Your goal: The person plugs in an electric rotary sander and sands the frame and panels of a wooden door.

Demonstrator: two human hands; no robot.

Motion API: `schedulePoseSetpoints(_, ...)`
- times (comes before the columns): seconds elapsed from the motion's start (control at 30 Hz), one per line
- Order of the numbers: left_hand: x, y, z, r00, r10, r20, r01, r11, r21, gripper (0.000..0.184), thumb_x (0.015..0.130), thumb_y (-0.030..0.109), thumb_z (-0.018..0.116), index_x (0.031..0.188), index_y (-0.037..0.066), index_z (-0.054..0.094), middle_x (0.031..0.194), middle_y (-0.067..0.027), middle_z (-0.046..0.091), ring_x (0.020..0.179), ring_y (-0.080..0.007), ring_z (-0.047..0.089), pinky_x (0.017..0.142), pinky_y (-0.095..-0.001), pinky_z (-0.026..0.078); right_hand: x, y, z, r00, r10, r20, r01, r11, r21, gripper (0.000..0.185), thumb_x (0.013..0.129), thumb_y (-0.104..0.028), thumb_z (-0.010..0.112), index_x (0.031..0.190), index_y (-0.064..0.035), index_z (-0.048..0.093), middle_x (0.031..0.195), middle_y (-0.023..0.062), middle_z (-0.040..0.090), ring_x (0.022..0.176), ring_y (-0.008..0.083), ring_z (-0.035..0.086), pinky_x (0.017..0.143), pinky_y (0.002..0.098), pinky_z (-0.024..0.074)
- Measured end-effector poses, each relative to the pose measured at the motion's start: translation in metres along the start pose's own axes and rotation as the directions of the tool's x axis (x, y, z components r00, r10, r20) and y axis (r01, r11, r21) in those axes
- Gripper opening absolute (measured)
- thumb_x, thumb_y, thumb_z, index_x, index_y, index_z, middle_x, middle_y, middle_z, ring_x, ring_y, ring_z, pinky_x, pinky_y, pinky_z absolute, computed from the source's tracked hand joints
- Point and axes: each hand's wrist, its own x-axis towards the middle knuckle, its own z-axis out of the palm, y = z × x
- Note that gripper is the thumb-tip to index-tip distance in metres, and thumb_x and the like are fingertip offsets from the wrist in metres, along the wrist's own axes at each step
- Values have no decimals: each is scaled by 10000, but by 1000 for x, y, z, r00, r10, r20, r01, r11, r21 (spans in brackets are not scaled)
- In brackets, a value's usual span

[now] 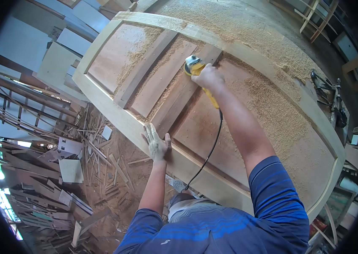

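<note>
In the head view my right hand [211,78] is wrapped round a yellow angle grinder [194,63]. Its silver head and disc sit over a wooden crossbar [187,94] of a large curved panelled wooden frame [107,100]. Whether the disc touches the wood I cannot tell. A black cord [218,139] runs from the grinder's rear down towards my body. My left hand [158,142] lies flat with fingers spread on the near rail, by the lower end of that crossbar. Sawdust and shavings [268,99] cover much of the panels.
Scrap wood [39,190] and offcuts litter the floor at the left, with sheet boards [62,55] leaning behind. Black clamp-like tools [335,99] lie at the table's right end. A wooden rack [318,17] stands at the upper right.
</note>
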Motion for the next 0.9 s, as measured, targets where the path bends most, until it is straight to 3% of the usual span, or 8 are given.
schedulePoseSetpoints(0.1,-4,1,-4,998,-12,-61,11,1000,-22,900,1002,440,520,1640,-113,210,1735,-327,165,1648,-433,88,1323,-600,7,-26,-14,28,998,-60,12,60,998,-32,903,861,-567,760,1424,88,497,1372,225,687,1229,317,724,1019,417,592)
schedulePoseSetpoints(0.3,-14,-6,-5,974,-72,-213,33,982,-183,912,995,470,451,1641,-119,192,1735,-334,146,1650,-450,53,1307,-615,-37,-96,-45,70,982,-168,89,174,982,-67,857,852,-548,777,1390,66,516,1333,219,705,1223,326,727,1015,422,597)
schedulePoseSetpoints(0.4,-19,-8,-11,957,-160,-241,106,970,-219,921,1011,505,429,1640,-123,186,1733,-340,144,1646,-464,54,1306,-610,-38,-127,-59,99,966,-233,113,241,968,-66,843,843,-543,792,1373,58,530,1299,211,721,1202,322,737,1002,418,603)
schedulePoseSetpoints(0.6,-27,-21,-4,901,-213,-377,101,950,-296,966,1050,631,344,1640,-119,192,1729,-337,159,1644,-455,78,1305,-610,-23,-180,-79,142,911,-380,159,391,919,-45,807,801,-524,854,1301,37,560,1194,180,764,1105,306,776,950,402,621)
schedulePoseSetpoints(0.7,-29,-27,-3,907,-159,-389,57,964,-260,996,1052,677,311,1640,-118,194,1724,-336,176,1645,-446,86,1305,-610,-23,-188,-81,152,887,-423,186,438,898,-49,799,790,-523,864,1280,33,566,1163,172,773,1078,300,784,934,392,624)
schedulePoseSetpoints(0.8,-24,-31,-5,944,-133,-302,54,965,-257,947,1067,644,329,1648,-94,205,1729,-329,172,1647,-441,83,1311,-597,-18,-178,-77,150,896,-409,172,424,903,-61,796,800,-528,849,1284,37,563,1173,177,769,1087,299,781,935,386,623)
schedulePoseSetpoints(0.9,-20,-31,-2,978,-4,-208,-30,987,-159,844,1070,513,417,1654,-66,229,1724,-308,223,1645,-423,121,1324,-577,21,-149,-63,134,920,-370,133,381,922,-72,793,825,-526,822,1308,42,551,1206,186,758,1118,301,770,952,386,617)
